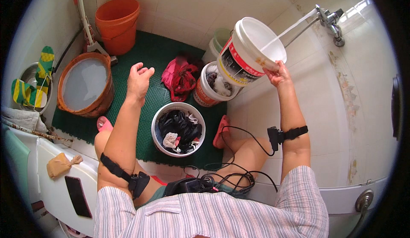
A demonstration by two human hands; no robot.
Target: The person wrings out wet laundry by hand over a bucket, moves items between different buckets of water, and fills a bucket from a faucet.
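The right hand (276,73) has its grip closed on the lower rim of a white bucket (252,50), tilted up under the wall tap (331,22) so the stream of water (290,28) runs into its mouth; a red, black and white label wraps the bucket's side. The left hand (139,80) hangs open and empty over the green mat (149,54), well left of that bucket. Below the bucket stands a smaller labelled tub (211,86) of laundry, and nearer the knees a white basin (178,129) of dark clothes.

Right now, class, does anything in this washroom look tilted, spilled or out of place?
Yes. The white bucket gripped at its rim by the right hand is tipped steeply, mouth toward the wall tap, above a clothes-filled tub. A red garment lies heaped on the green mat. The left hand hovers empty.
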